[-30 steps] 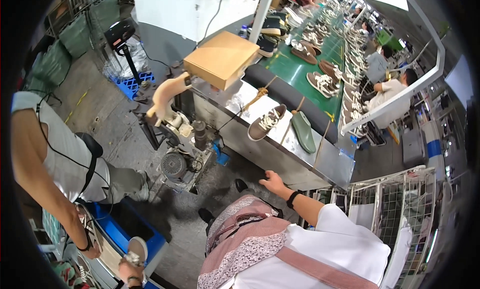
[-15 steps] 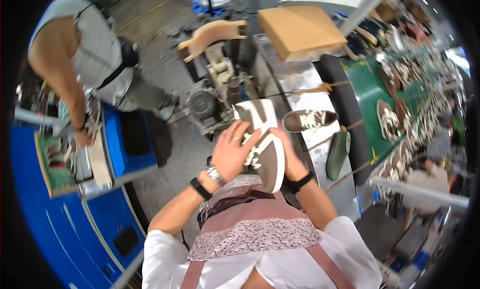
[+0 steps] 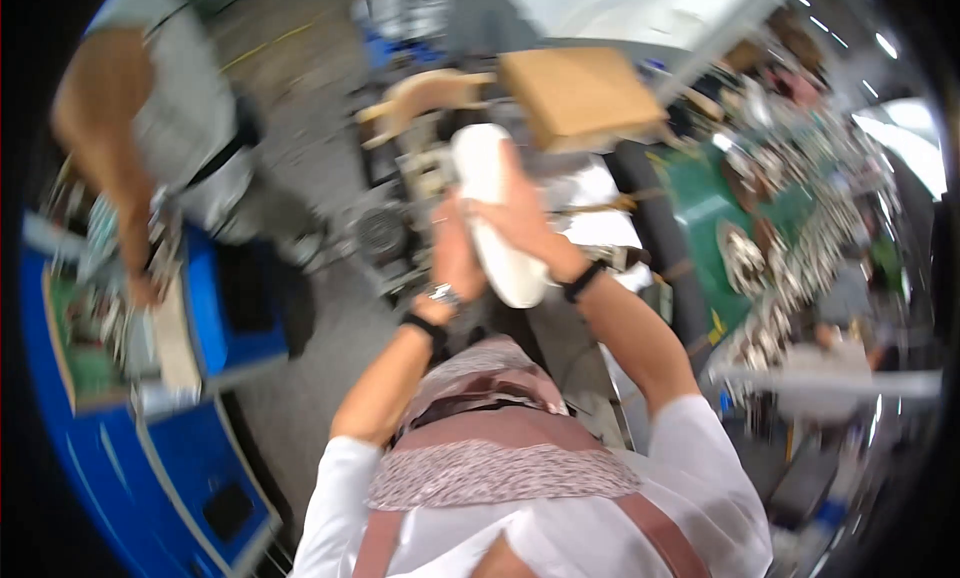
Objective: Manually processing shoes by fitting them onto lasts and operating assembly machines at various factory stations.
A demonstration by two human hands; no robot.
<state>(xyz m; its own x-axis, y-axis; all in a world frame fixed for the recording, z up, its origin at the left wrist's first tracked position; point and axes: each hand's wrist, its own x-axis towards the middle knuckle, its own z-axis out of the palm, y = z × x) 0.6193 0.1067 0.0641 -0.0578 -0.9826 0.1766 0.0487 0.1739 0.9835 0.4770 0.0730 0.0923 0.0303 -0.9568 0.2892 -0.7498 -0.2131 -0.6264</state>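
Observation:
A shoe (image 3: 482, 168) is held up in front of me, its long white sole turned toward the view. My left hand (image 3: 456, 246) grips its left side, around the middle. Across the sole lies my right hand (image 3: 518, 213), gripping it from the right with fingers pointing toward the far end. Motion blur smears both hands and the shoe's edges. The shoe's upper is hidden behind the sole. Beyond the shoe stands a machine with a curved tan pad (image 3: 430, 93) on top.
A cardboard box (image 3: 580, 88) sits at the far end of the metal bench. A green conveyor (image 3: 695, 213) with several brown shoes runs along the right, behind a dark roller edge (image 3: 655, 203). At left, another person (image 3: 190, 98) works by a blue cabinet (image 3: 235, 298).
The shoe has been turned over, from its brown laced side to its white sole, and moved farther from my body. My view has shifted, and both arms reach out more.

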